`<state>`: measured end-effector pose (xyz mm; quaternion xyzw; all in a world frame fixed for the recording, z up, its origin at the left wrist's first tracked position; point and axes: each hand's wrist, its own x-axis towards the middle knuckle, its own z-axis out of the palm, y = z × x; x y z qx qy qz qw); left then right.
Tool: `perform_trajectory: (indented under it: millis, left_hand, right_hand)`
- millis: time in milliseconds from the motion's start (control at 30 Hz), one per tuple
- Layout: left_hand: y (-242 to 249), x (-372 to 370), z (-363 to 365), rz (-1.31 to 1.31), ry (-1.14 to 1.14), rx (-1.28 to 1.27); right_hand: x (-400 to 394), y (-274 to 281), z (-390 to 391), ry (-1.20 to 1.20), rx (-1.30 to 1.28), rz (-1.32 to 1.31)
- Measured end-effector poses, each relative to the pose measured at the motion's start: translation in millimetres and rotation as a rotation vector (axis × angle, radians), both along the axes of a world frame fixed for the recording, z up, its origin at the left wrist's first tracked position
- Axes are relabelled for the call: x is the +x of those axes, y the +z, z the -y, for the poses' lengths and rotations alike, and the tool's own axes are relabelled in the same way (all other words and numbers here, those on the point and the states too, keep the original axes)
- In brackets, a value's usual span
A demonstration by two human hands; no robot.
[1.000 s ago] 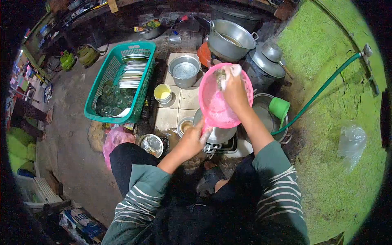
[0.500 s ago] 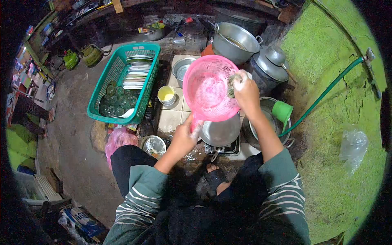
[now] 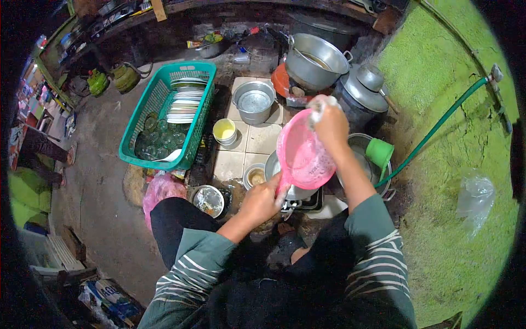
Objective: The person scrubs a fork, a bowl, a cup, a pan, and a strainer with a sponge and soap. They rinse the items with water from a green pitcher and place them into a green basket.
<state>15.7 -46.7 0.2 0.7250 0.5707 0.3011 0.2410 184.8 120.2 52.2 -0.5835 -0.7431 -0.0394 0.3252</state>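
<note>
My left hand [image 3: 262, 202] is closed round the handle of a pink plastic strainer [image 3: 304, 159], which is tilted and has suds inside. My right hand [image 3: 332, 125] presses a sudsy scrubbing pad [image 3: 321, 105] against the far right of the strainer's rim; the pad's greyish-green colour shows only in part. Beneath the strainer is a metal pan [image 3: 272, 164], largely covered by it. A small cup-like bowl [image 3: 255, 176] with brown contents sits just left of the pan. To the right, a green dipper [image 3: 379, 152] hangs in a metal pot [image 3: 359, 143].
A teal basket [image 3: 127, 140] of plates and glasses stands left. On the tiles are a metal pot [image 3: 254, 112] and a tub of yellow paste [image 3: 224, 131]. Larger pots [image 3: 315, 66] stand at the back. A green hose [image 3: 438, 134] runs along the right wall. A scrap bowl [image 3: 208, 201] lies near my knee.
The strainer has moved right and toward me and turned more on its side, uncovering the metal pot and small bowl. My right hand has moved the pad to the rim.
</note>
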Motion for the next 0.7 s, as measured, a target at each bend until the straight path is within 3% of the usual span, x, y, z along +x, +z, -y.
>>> perform_trajectory:
  millis: [133,233,333,400,433,467,533,600,633,667,700]
  left_hand:
    - [-6,-6,-2,-0.066,0.036,0.012]
    - [-12,-17,-15,0.148,0.189,0.260]
    - [5,-33,-27,0.223,0.358,0.311]
    - [7,-48,-35,0.212,0.434,0.279]
    - [5,-54,-40,0.255,0.464,0.290]
    - [-15,-63,-52,0.264,0.489,0.470]
    - [-3,-68,-52,0.558,0.531,0.142]
    - [-27,-77,-65,0.824,0.492,0.113]
    - [-24,-77,-62,0.825,0.496,0.093]
    - [-21,-77,-60,0.823,0.495,0.071]
    - [-22,-77,-60,0.881,0.492,0.070]
  right_hand:
    - [28,-10,-12,-0.156,-0.169,-0.035]
    - [39,-27,-14,-0.123,-0.367,-0.018]
    - [50,-34,-15,-0.036,-0.515,0.118]
    - [71,-24,-23,-0.076,-0.518,0.249]
    - [70,17,3,-0.060,-0.448,0.170]
    - [88,20,8,-0.077,-0.334,-0.016]
    - [132,28,25,-0.133,-0.256,-0.195]
    - [156,41,86,-0.225,-0.139,-0.376]
    - [185,18,108,-0.328,-0.047,-0.376]
    - [227,-14,133,-0.426,-0.172,-0.435]
    - [257,-48,170,-0.592,-0.282,-0.225]
